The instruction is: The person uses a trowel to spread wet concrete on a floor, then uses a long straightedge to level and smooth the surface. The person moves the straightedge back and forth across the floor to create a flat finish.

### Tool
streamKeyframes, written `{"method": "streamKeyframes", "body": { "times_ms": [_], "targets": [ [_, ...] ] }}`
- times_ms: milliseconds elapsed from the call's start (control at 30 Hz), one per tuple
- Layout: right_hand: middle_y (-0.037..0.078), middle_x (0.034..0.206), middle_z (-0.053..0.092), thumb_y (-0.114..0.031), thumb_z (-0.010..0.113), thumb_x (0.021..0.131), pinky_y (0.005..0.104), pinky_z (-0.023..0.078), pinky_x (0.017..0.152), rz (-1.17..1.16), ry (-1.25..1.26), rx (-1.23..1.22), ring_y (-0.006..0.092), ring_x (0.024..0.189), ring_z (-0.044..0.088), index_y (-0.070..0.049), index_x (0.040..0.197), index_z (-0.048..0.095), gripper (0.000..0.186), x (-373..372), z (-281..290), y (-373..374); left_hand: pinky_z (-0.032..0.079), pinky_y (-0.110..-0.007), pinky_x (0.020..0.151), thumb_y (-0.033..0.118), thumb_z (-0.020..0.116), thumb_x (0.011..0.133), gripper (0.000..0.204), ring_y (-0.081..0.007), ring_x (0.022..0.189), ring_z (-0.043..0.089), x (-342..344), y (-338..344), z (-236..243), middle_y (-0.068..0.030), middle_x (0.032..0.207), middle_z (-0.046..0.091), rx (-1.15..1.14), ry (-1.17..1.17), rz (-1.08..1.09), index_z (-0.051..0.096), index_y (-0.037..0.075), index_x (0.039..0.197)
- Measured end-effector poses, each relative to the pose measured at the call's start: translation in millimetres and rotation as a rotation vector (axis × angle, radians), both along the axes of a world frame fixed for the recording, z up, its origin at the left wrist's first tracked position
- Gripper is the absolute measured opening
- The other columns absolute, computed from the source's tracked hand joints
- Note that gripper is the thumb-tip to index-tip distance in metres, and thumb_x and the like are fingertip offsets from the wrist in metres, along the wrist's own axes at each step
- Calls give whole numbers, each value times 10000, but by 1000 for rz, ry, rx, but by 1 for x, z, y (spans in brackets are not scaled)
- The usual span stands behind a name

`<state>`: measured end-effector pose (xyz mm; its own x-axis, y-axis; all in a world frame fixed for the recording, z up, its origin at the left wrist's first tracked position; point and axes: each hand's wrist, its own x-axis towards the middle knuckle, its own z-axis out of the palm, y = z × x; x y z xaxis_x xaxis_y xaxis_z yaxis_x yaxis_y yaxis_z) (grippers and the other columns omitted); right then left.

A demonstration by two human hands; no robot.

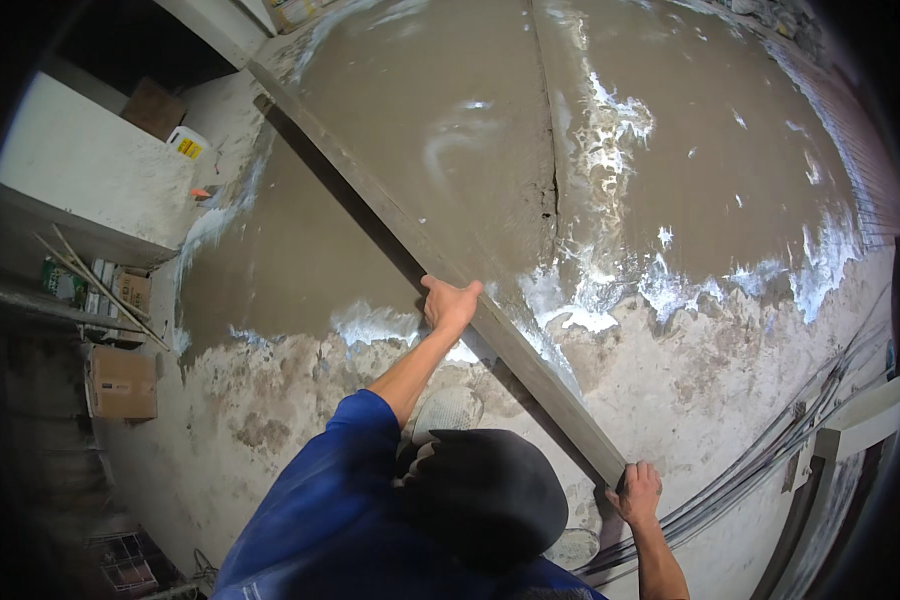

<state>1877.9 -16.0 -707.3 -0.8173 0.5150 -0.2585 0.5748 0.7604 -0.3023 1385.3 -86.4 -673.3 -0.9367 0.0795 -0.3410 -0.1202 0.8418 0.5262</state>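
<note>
A long grey straightedge (pixel 542 378) runs diagonally from the far left to the near right, over a sheet of wet grey-brown cement (pixel 450 170). Partway along its length, my left hand (pixel 452 304) grips it with bent fingers over the edge. My right hand (pixel 637 493) is closed round its near right end. Whitish wet patches (pixel 600 300) fringe the cement, and a dark line runs through it near the middle. My feet are on the rough pale floor (pixel 280 400) by the cement's near edge, partly hidden beneath me.
Cables (pixel 750 475) trail along the floor at right, beside a pale beam (pixel 860 418). At left are a cardboard box (pixel 122 382), thin sticks (pixel 95 275) and a white wall block (pixel 105 150). A white jug (pixel 187 142) stands near the cement's far left edge.
</note>
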Motion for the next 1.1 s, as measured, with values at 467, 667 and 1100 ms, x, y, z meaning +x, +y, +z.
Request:
{"method": "streamKeyframes", "body": {
  "times_ms": [467, 667, 1100],
  "targets": [
    [116, 928, 559, -335, 877, 548, 456, 454, 795, 60, -55, -89, 330, 914, 561, -65, 921, 568, 555, 13, -5, 0, 469, -479, 987, 398, 775, 745, 937, -435, 1119, 622, 17, -14, -40, -327, 1165, 628, -130, -63, 45, 289, -128, 1349],
    [117, 933, 564, -324, 885, 544, 462, 461, 789, 36, -53, -91, 337, 921, 564, -60, 945, 570, 574, -14, -4, 7, 474, -484, 983, 400, 778, 742, 956, -434, 1123, 622, -13, -8, -46, -319, 1171, 628, -106, -74, 8, 275, -134, 1355],
    [137, 965, 560, -307, 860, 578, 465, 459, 809, -13, -19, -125, 354, 954, 556, -38, 1000, 570, 578, -117, -5, 16, 486, -470, 984, 408, 797, 719, 1066, -420, 1179, 596, -118, 24, -50, -308, 1248, 602, -114, -7, -7, 228, -137, 1438]
  ]
}}
